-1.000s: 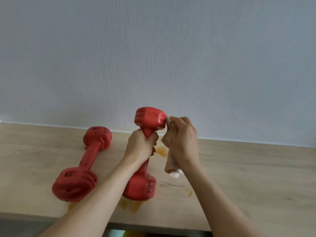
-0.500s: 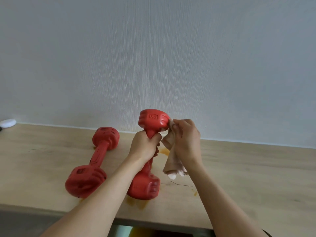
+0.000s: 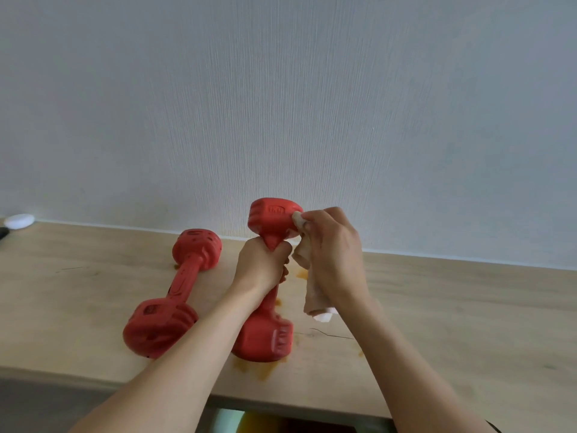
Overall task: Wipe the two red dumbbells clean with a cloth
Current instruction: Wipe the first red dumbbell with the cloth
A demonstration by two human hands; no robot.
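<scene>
Head view takes in a pale wooden tabletop [image 3: 437,307] set against a ribbed white wall [image 3: 281,104], with orange stains [image 3: 259,368] near its front edge. One red dumbbell [image 3: 175,295] lies flat toward the left. The left hand [image 3: 260,267] grips the handle of the upright dumbbell [image 3: 268,276], its lower head on the stains. The right hand [image 3: 334,251] pinches the cloth [image 3: 315,301] against the top head. Since half a second ago, more of a white object [image 3: 19,220] shows at the back left corner.
</scene>
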